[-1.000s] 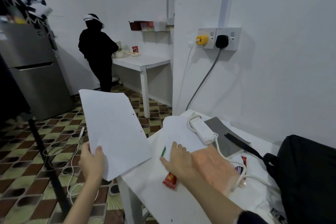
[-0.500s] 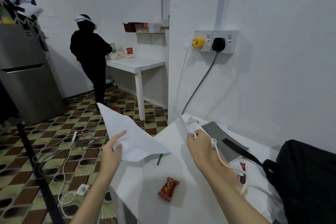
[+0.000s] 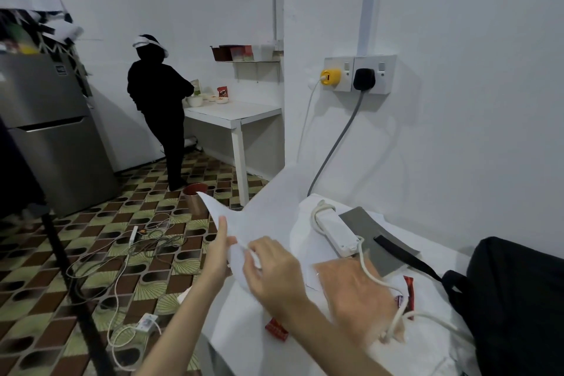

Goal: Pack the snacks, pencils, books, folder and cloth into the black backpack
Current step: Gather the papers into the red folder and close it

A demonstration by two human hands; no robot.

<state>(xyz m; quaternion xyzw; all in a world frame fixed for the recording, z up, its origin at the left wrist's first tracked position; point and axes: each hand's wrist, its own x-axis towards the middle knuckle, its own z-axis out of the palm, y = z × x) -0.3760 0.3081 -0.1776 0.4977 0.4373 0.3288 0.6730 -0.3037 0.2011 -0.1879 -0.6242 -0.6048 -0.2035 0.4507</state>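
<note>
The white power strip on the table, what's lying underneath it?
The power strip rests on white sheets, with its near end over a grey folder and an orange plastic sleeve. Its cord trails across that sleeve. Whatever lies directly beneath the strip's body is covered.

Two bare forearms are seen reaching in from the lower edge of the head view, each ending in one of the hands: the left hand (image 3: 220,253) and the right hand (image 3: 271,272). No sleeves, gloves, rings, watches or bracelets are seen on either arm as far as the frame shows; both are uncovered from the wrist down to where they are cut off by the picture's edge. The arms are slender and smooth, and no markings are visible on them. The fingernails appear short and unpainted, though this is blurred. Nothing more of the person's body or clothing is shown.
</note>
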